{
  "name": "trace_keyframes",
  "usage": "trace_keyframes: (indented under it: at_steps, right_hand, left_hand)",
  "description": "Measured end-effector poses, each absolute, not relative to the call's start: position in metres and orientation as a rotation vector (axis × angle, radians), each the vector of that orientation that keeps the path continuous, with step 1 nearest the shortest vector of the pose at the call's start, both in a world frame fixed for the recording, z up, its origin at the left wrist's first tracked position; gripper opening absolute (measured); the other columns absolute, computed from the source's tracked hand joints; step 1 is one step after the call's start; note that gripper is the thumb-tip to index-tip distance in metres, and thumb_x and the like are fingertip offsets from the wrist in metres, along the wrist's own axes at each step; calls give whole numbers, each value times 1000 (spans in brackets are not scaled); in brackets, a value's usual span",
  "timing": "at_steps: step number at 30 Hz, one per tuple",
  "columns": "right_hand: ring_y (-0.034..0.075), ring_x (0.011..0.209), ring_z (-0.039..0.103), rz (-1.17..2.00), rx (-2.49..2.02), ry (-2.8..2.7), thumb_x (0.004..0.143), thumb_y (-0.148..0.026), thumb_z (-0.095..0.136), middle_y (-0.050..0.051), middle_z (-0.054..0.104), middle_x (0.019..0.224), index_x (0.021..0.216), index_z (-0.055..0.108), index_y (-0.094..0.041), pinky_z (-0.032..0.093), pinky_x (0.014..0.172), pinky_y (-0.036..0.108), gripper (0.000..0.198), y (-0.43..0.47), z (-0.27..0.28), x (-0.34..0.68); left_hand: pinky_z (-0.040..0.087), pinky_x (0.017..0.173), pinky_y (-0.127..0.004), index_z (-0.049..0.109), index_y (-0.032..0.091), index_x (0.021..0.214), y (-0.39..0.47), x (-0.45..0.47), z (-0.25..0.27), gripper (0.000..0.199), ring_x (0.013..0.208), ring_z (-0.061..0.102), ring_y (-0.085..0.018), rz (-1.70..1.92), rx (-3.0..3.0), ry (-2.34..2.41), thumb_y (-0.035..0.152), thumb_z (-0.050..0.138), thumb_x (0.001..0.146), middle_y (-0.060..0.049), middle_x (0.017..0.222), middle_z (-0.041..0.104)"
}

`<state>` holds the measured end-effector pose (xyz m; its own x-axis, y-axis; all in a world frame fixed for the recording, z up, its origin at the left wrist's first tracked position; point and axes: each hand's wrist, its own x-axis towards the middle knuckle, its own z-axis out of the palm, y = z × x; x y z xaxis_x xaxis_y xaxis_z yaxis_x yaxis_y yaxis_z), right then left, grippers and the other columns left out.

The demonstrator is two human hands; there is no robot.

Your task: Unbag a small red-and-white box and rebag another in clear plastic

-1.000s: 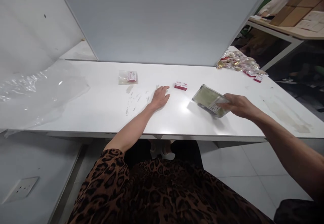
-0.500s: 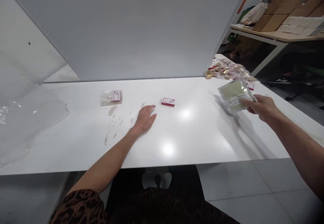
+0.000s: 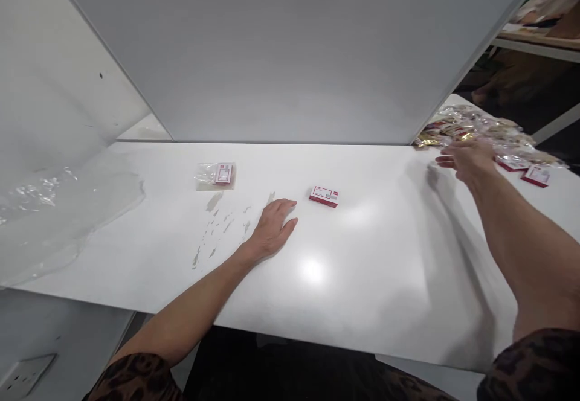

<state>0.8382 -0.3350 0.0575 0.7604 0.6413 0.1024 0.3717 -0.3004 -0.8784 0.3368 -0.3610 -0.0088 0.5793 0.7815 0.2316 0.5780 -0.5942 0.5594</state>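
My left hand point(image 3: 273, 227) rests on the white table point(image 3: 362, 292), holding nothing, thumb and fingers apart. Just right of its fingertips lies a small white and red box point(image 3: 324, 196). Farther left and back, a clear plastic bag point(image 3: 206, 174) holds a similar red and white box point(image 3: 224, 174). Over at the right, my right hand point(image 3: 469, 158) reaches over the table by a heap of clear packets point(image 3: 480, 120). Its fingers are stretched out to the left, slightly blurred, and nothing shows in them.
A large clear plastic sheet point(image 3: 90, 214) covers the table's left end. Behind the table rises a grey panel point(image 3: 290, 57). Red and white boxes point(image 3: 536, 175) lie beside the heap, near my right wrist. Another table point(image 3: 544, 44) stands beyond at the right.
My right hand has let go of the flat greenish packet, which no longer shows, and has moved back to the heap. The view has turned right. My left hand stays on the table.
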Motion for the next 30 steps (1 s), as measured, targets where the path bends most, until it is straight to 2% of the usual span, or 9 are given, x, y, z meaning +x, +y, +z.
trace_keyframes:
  at_steps: [3, 6, 9, 12, 14, 17, 22, 25, 30]
  right_hand:
    - [12, 61, 56, 425, -1934, -684, 82, -6, 61, 2, 57, 75, 78, 53, -19, 48, 66, 34, 16, -358, 36, 801]
    - [15, 68, 59, 535, -1890, -853, 83, -21, 70, 5, 66, 85, 86, 63, -19, 49, 67, 32, 8, -379, 26, 753]
    - [21, 79, 63, 638, -1869, -1234, 83, -48, 74, 8, 70, 91, 94, 69, -21, 55, 77, 39, 30, -388, 27, 702]
    - [29, 100, 64, 659, -1872, -1580, 82, -68, 69, 12, 72, 109, 107, 72, -22, 55, 92, 46, 53, -383, 32, 656]
    - [31, 109, 63, 705, -1892, -1664, 82, -71, 67, 13, 69, 120, 116, 71, -22, 54, 96, 46, 59, -374, 34, 632]
    - [31, 109, 63, 812, -1973, -1670, 79, -70, 71, 13, 67, 123, 121, 68, -23, 54, 95, 44, 63, -361, 35, 611]
    - [27, 91, 62, 979, -1956, -1597, 62, -75, 85, 9, 69, 97, 101, 69, -23, 53, 81, 41, 67, -364, 39, 593]
    - [25, 85, 61, 1045, -1906, -1622, 61, -80, 84, 7, 67, 86, 90, 68, -22, 52, 76, 39, 66, -383, 41, 577]
    - [28, 99, 62, 803, -2026, -1744, 59, -79, 85, 12, 66, 113, 111, 71, -19, 55, 86, 40, 81, -409, 36, 550]
  left_hand:
    - [48, 120, -51, 57, 28, 141, -360, 339, -8, 41, 140, 54, -25, 630, 2411, 1087, 32, 49, 101, -9, 147, 62]
    - [43, 124, -51, 56, 26, 141, -358, 342, -8, 41, 139, 54, -25, 609, 2431, 1069, 31, 49, 101, -9, 145, 62]
    - [40, 124, -51, 54, 24, 142, -356, 345, -10, 42, 137, 54, -26, 586, 2442, 1052, 30, 49, 101, -10, 143, 62]
    - [40, 123, -50, 53, 21, 143, -355, 347, -10, 44, 138, 54, -27, 560, 2440, 1042, 29, 49, 100, -11, 144, 61]
    - [39, 124, -49, 53, 18, 144, -355, 348, -9, 45, 139, 53, -27, 546, 2435, 1042, 28, 49, 100, -13, 145, 60]
    - [37, 125, -48, 52, 18, 144, -354, 350, -8, 45, 140, 52, -27, 546, 2437, 1033, 28, 49, 101, -13, 146, 60]
    - [37, 124, -48, 53, 18, 143, -354, 353, -10, 44, 139, 52, -27, 552, 2464, 1028, 27, 49, 100, -13, 145, 61]
    - [38, 123, -47, 53, 16, 144, -354, 354, -10, 45, 139, 52, -28, 544, 2473, 1039, 26, 49, 100, -14, 145, 60]
    - [37, 123, -46, 53, 11, 144, -353, 356, -9, 46, 139, 53, -28, 543, 2493, 1028, 21, 46, 100, -17, 146, 60]
